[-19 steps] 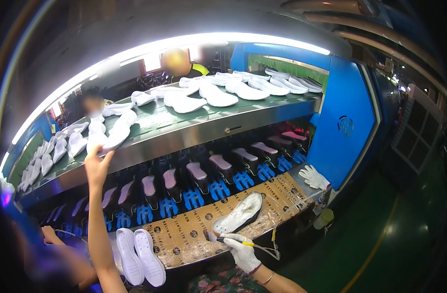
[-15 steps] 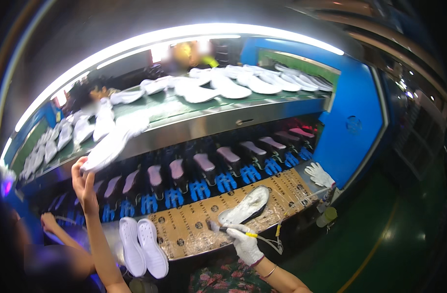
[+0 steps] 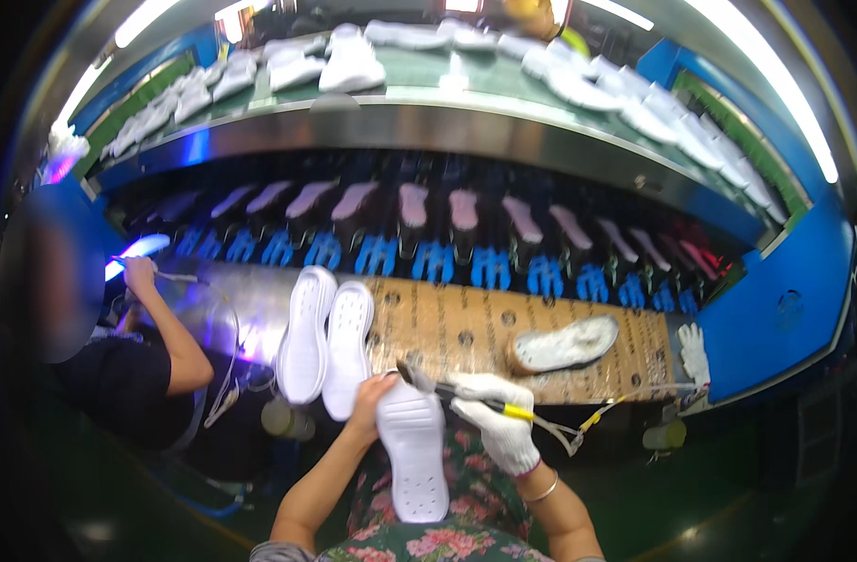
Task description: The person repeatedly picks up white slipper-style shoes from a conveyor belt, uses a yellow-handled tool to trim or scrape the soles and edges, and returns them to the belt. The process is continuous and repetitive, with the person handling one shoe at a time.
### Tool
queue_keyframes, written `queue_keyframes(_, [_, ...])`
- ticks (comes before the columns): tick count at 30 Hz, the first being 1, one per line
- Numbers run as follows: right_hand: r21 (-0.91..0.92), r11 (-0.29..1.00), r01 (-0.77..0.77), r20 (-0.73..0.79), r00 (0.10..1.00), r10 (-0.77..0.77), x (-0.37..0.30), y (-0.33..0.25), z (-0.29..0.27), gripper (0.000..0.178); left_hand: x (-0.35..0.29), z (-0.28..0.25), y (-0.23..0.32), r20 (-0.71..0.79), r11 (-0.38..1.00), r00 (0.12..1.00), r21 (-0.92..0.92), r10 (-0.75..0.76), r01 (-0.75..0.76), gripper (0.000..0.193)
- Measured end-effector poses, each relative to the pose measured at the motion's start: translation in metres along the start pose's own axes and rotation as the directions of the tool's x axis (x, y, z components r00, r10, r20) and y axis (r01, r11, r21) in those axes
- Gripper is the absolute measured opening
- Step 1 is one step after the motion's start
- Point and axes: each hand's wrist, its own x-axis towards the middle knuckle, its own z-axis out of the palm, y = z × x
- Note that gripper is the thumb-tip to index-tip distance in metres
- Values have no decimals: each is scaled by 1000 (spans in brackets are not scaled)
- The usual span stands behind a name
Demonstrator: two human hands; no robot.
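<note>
My bare left hand (image 3: 368, 407) grips the upper left edge of a white shoe sole (image 3: 416, 478), held tilted over my lap with its patterned face up. In my right hand (image 3: 503, 431), which wears a white knitted glove, is a brush (image 3: 415, 377) with a thin hose and yellow tape. Its bristles are at the top edge of the sole; whether they touch, I cannot tell. Left of it, two more white soles (image 3: 304, 342) lie side by side on the bench. A shoe upper (image 3: 569, 345) with a whitish bottom rests on the tape-covered cardboard (image 3: 447, 314).
Behind the bench runs a row of pinkish foot-shaped pads (image 3: 463, 211) above blue clamps (image 3: 433, 263). Higher up, a green conveyor (image 3: 485, 89) carries several white soles and shoes. A spare glove (image 3: 694, 354) lies at right. A co-worker's arm (image 3: 176, 337) reaches in at left.
My left hand has come down from the conveyor to my lap with the white sole. The brush in my right hand is now beside that sole. The view has turned left and down.
</note>
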Motion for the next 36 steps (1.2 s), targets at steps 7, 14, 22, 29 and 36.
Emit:
queue_keyframes(7, [-183, 980, 78, 83, 995, -63, 4, 16, -4, 17, -81, 29, -57, 613, 727, 726, -338, -312, 598, 122])
queue_keyframes(14, [-501, 777, 381, 197, 924, -327, 19, 7, -3, 25, -60, 72, -26, 389, 778, 900, -496, -198, 386, 124])
queue_keyframes(22, [-608, 435, 664, 384, 726, -571, 33, 14, 14, 33, -58, 94, -27, 228, 940, 969, -300, -92, 160, 109])
queue_keyframes(29, [-353, 755, 552, 375, 823, -426, 19, 22, 10, 32, -46, 75, -47, 418, 739, 874, -665, 249, 108, 95])
queue_keyframes(36, [-336, 666, 666, 457, 734, -503, 11, 37, 15, 27, -46, 21, -74, 142, 950, 980, -262, -139, 172, 108])
